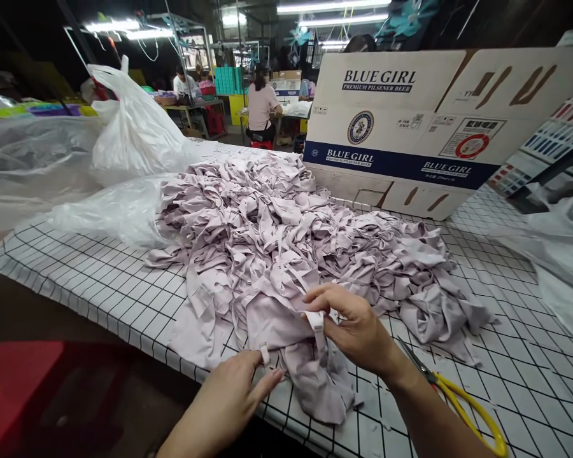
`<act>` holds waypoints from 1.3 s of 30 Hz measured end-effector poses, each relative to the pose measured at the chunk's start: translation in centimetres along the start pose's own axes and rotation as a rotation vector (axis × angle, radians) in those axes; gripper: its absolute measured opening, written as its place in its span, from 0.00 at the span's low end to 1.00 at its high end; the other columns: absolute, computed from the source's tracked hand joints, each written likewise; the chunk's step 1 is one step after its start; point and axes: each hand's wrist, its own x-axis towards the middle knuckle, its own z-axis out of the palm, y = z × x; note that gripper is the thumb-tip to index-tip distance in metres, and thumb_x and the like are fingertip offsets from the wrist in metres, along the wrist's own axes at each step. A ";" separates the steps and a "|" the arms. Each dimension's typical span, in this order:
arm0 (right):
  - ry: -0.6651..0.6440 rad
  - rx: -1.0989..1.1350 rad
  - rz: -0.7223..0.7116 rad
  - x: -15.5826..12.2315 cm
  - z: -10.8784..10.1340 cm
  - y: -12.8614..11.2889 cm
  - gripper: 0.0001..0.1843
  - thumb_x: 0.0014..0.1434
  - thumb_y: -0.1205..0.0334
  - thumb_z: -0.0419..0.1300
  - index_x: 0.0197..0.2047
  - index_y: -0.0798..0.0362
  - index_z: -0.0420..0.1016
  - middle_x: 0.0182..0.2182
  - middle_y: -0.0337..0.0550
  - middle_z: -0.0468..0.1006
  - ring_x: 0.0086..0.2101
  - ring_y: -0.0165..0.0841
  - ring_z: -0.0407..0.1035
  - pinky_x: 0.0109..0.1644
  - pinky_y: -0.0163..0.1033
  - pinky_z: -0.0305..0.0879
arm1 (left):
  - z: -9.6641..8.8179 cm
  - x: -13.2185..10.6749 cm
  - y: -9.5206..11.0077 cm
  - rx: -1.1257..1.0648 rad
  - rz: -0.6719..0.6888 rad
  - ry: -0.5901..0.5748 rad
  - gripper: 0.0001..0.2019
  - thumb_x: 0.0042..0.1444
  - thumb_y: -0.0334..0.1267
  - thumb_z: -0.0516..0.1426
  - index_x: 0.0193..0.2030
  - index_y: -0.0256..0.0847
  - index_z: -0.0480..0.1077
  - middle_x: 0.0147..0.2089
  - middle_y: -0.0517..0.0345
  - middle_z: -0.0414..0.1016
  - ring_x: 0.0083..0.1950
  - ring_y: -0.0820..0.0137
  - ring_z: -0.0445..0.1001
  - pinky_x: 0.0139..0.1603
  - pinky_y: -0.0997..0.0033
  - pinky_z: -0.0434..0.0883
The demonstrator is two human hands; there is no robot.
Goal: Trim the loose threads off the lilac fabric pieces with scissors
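A large heap of crumpled pale mauve cloth pieces (pixel 267 216) with narrow straps covers the middle of the table. At its near edge, my right hand (pixel 358 327) is closed, thumb against fingers, on the strap end of a mauve cloth piece (pixel 279 321). My left hand (pixel 233 391) is by the table's front edge, its thumb stretched away from the other fingers. Its fingertips are beside a small pale tab of the cloth, and part of those fingers is hidden. Yellow-handled scissors (pixel 463 401) lie beside my right forearm, blades pointing at the heap.
A checked cloth covers the table (pixel 109 273). Behind the heap stands a cardboard box (pixel 391 127) printed BLUE GIRL. Clear plastic bags (pixel 128 127) are on the left, with more plastic (pixel 568 248) at right. A red stool (pixel 52 394) stands lower left. People sit at tables farther back.
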 end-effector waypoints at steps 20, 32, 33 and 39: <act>-0.444 0.009 0.107 0.7 -0.8 -0.3 0.13 0.44 0.72 0.62 0.35 0.51 0.70 0.28 0.33 0.69 0.25 0.26 0.61 0.29 0.31 0.59 | 1.8 1.1 3.2 -1.383 -0.188 -0.667 0.12 0.56 0.41 0.65 0.38 0.33 0.73 0.23 0.61 0.73 0.13 0.86 0.49 0.11 0.86 0.54; 0.195 -0.187 -0.157 -0.5 0.6 -0.4 0.12 0.60 0.76 0.57 0.43 0.50 0.70 0.34 0.42 0.75 0.36 0.33 0.72 0.40 0.37 0.70 | 1.8 1.8 3.7 -0.801 0.249 0.169 0.21 0.56 0.55 0.60 0.29 0.36 0.78 0.36 0.53 0.71 0.20 0.82 0.61 0.17 0.78 0.57; 0.183 -0.265 -0.185 -1.0 1.1 -0.2 0.13 0.60 0.76 0.56 0.44 0.50 0.70 0.35 0.44 0.76 0.37 0.34 0.72 0.41 0.39 0.71 | 1.6 2.0 3.7 -0.738 0.267 0.244 0.21 0.56 0.55 0.60 0.29 0.37 0.79 0.40 0.50 0.72 0.21 0.81 0.61 0.17 0.77 0.59; 0.001 -0.299 -0.110 -3.4 2.2 -0.1 0.11 0.64 0.71 0.52 0.45 0.51 0.71 0.36 0.46 0.78 0.38 0.36 0.74 0.41 0.40 0.73 | 1.4 3.1 3.3 -0.787 0.275 -0.052 0.22 0.58 0.55 0.58 0.28 0.36 0.75 0.38 0.48 0.77 0.15 0.83 0.59 0.12 0.78 0.54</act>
